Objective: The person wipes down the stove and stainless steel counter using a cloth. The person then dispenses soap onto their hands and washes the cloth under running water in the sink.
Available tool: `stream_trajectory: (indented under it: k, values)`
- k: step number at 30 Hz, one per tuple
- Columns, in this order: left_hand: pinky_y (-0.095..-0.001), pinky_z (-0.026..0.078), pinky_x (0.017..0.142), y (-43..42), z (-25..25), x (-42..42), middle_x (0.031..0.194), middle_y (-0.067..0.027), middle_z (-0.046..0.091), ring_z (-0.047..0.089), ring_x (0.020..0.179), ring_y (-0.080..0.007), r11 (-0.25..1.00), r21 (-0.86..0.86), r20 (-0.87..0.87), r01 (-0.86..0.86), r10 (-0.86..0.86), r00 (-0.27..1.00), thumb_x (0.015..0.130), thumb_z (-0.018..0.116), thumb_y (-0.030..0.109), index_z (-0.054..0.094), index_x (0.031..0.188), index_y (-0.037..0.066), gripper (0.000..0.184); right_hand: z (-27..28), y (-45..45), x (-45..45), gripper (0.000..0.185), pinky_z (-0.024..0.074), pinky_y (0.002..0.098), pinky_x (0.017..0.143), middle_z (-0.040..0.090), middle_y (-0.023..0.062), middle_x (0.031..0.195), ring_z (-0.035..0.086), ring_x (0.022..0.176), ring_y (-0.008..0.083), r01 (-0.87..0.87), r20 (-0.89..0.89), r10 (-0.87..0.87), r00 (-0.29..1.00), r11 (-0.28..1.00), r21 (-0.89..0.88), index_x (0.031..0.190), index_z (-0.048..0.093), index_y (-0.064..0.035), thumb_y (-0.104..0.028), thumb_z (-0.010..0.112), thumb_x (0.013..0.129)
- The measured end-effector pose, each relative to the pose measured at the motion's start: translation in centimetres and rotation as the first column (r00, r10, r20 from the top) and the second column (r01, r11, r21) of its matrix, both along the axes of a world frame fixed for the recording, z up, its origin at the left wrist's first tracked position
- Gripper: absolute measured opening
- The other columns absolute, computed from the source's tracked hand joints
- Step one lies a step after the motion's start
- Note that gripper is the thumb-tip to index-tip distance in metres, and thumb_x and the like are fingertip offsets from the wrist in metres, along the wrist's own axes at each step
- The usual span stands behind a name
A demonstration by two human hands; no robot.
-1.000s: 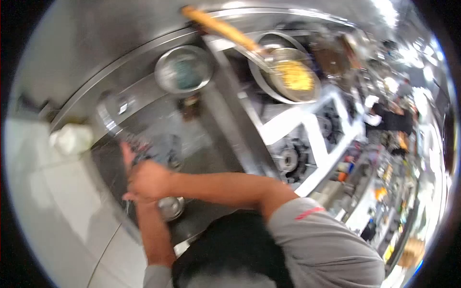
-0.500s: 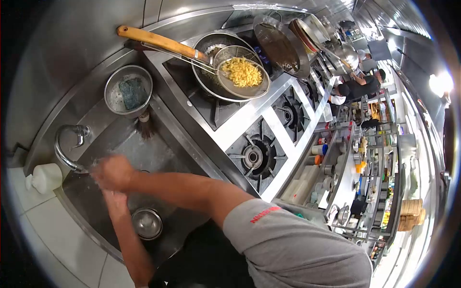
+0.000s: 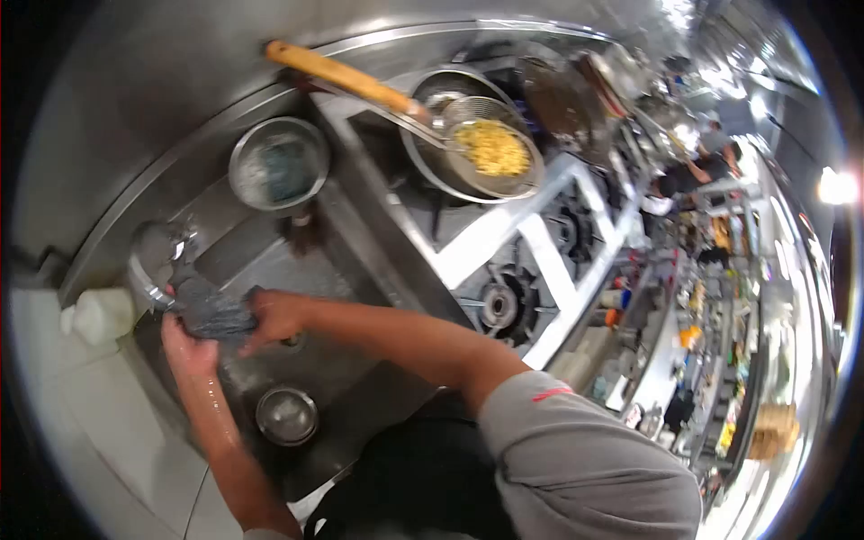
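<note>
A dark grey wet cloth (image 3: 213, 309) is stretched between my two hands over the sink (image 3: 333, 337). My left hand (image 3: 187, 349) grips its left end from below, close under the tap (image 3: 147, 261). On the other side, my right hand (image 3: 277, 317) has its fingers closed round the right end. Water drops shine on my left forearm. A small metal bowl (image 3: 287, 416) lies in the sink below my hands. Above them, a metal pot (image 3: 239, 171) holds a blurred blue-green scouring pad (image 3: 290, 168), with a dark brush (image 3: 303, 236) beside it.
Right of the sink, a wok (image 3: 421, 166) on the stove bears a wooden-handled strainer (image 3: 454, 135) with yellow food bits (image 3: 495, 147). A gas burner (image 3: 498, 306) stands nearer. A white plastic container (image 3: 101, 315) sits left of the tap. Another person (image 3: 706, 166) works far back.
My hands were rubbing together under the tap; now they are apart with the grey cloth between them. My right hand has moved right. The view has shifted, so things appear further right.
</note>
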State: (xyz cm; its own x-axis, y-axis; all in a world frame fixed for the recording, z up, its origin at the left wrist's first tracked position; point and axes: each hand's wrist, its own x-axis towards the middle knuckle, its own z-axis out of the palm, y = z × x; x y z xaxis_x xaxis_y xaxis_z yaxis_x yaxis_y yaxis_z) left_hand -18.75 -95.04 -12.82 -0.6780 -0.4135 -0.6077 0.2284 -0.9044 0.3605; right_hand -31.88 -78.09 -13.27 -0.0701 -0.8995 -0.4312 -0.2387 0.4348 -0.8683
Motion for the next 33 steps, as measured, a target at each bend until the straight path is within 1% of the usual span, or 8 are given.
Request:
stream_trajectory:
  k: [6,9,12,15,18,22,29,33]
  values:
    - [-0.0491,0.047,0.105,-0.9,7.2,5.2,0.125,-0.0118,0.068,0.064,0.116,-0.0291,0.988,-0.077,-0.138,-0.133,0.122,0.983,0.104,0.055,0.031,0.066,0.121,0.005,0.033,-3.9,0.8,-3.3,0.033,0.0542,0.0488,0.087,0.071,0.0219,0.097,0.068,0.097,0.0394,-0.036,-0.562,0.058,0.825,0.998,0.051,0.101,0.073,-0.0026,-0.026,0.067,0.079]
    - [-0.0527,0.042,0.11,-1.6,3.6,6.9,0.131,-0.0135,0.065,0.059,0.123,-0.0317,0.965,-0.138,-0.07,-0.221,0.213,0.974,0.104,0.053,0.036,0.064,0.124,0.005,0.038,-1.5,-1.0,-4.8,0.042,0.0538,0.0478,0.091,0.07,0.0242,0.107,0.067,0.099,0.0435,-0.005,-0.527,0.102,0.844,0.983,0.182,0.106,0.071,0.0017,-0.029,0.066,0.078]
    - [-0.0532,0.04,0.112,2.7,-1.1,5.4,0.134,-0.0109,0.063,0.058,0.125,-0.0317,0.982,0.11,-0.118,-0.153,0.166,0.979,0.104,0.052,0.041,0.062,0.128,0.009,0.041,-5.0,-2.9,-2.7,0.047,0.0523,0.047,0.095,0.068,0.0279,0.107,0.066,0.099,0.0456,0.121,-0.525,-0.321,0.788,0.917,-0.379,0.105,0.071,0.0054,-0.031,0.068,0.076]
    - [-0.0546,0.042,0.111,6.3,-3.7,3.2,0.132,-0.0108,0.061,0.058,0.124,-0.0304,0.984,0.121,0.062,-0.132,0.126,0.99,0.106,0.046,0.039,0.055,0.136,0.009,0.043,-1.8,-3.9,5.1,0.05,0.049,0.0447,0.099,0.059,0.0271,0.128,0.06,0.113,0.042,0.225,-0.139,-0.282,0.949,0.917,-0.329,0.11,0.071,0.0039,-0.027,0.074,0.071]
    - [-0.0576,0.047,0.103,7.9,-6.2,3.7,0.135,-0.0165,0.055,0.057,0.121,-0.0319,0.993,-0.091,-0.259,-0.07,0.044,0.965,0.103,0.051,0.041,0.046,0.14,0.005,0.052,2.6,-1.5,10.2,0.034,0.0498,0.0469,0.095,0.068,0.0236,0.102,0.065,0.1,0.0407,0.142,-0.23,-0.251,0.94,0.904,-0.404,0.087,0.073,0.0033,-0.03,0.073,0.078]
    - [-0.0483,0.053,0.098,7.3,-8.6,2.4,0.121,-0.0123,0.065,0.065,0.11,-0.027,0.998,0.005,-0.099,-0.059,0.059,0.993,0.102,0.05,0.034,0.058,0.128,0.004,0.041,0.0,-3.2,7.7,0.042,0.0502,0.0485,0.087,0.067,0.0181,0.072,0.067,0.081,0.0375,0.336,-0.423,-0.415,0.806,0.908,-0.251,0.065,0.069,-0.0021,-0.036,0.064,0.089]
    - [-0.0385,0.057,0.085,5.6,-9.9,1.4,0.105,-0.0079,0.067,0.067,0.096,-0.0222,0.992,-0.041,0.024,0.116,-0.115,0.993,0.102,0.051,0.027,0.061,0.114,0.006,0.026,0.1,-1.7,8.4,0.035,0.0478,0.046,0.083,0.068,0.0173,0.072,0.064,0.07,0.0355,0.013,-0.538,-0.355,0.764,0.843,-0.537,0.067,0.072,-0.0069,-0.037,0.062,0.082]
    - [-0.0339,0.057,0.075,7.0,-6.9,-0.4,0.1,-0.0065,0.067,0.067,0.09,-0.0203,0.97,0.203,0.092,-0.136,0.12,0.989,0.102,0.051,0.026,0.06,0.112,0.006,0.024,-2.8,-4.7,4.4,0.029,0.048,0.0473,0.083,0.069,0.0173,0.073,0.064,0.072,0.0363,0.123,-0.573,-0.45,0.684,0.846,-0.518,0.065,0.07,-0.008,-0.033,0.063,0.078]
